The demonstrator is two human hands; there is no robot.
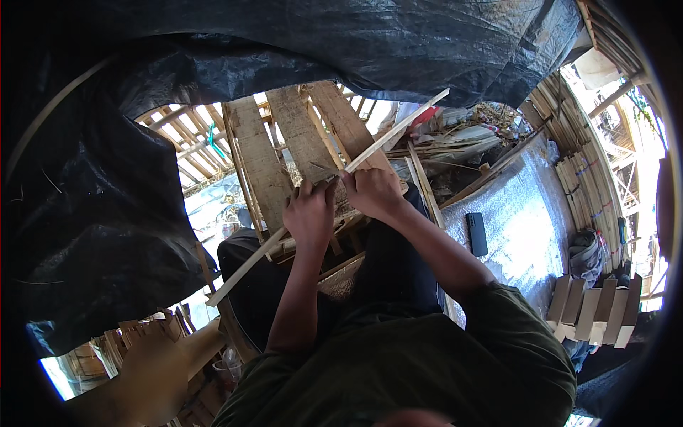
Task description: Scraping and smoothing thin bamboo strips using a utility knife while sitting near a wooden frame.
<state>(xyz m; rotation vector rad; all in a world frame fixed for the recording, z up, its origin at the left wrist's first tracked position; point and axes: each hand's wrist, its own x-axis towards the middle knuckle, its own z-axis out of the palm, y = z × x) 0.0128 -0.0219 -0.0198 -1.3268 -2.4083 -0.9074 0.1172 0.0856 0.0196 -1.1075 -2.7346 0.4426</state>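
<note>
A long thin pale wooden strip (398,128) runs diagonally from the upper right down to the lower left, passing through both hands. My left hand (309,213) is closed around the strip near its middle. My right hand (371,191) grips it just above, and a small dark blade tip (321,169) seems to show between the hands; I cannot tell which hand holds it. Both hands are over my dark-trousered knees. Behind the hands lean broad rough wooden planks (302,139).
A black plastic sheet (213,57) hangs overhead and at the left. A silvery mat (519,220) with a dark phone (476,233) lies at the right. Bundles of bamboo slats (587,181) and a row of cut wooden pieces (594,309) stand at the right. Scrap wood litters the back.
</note>
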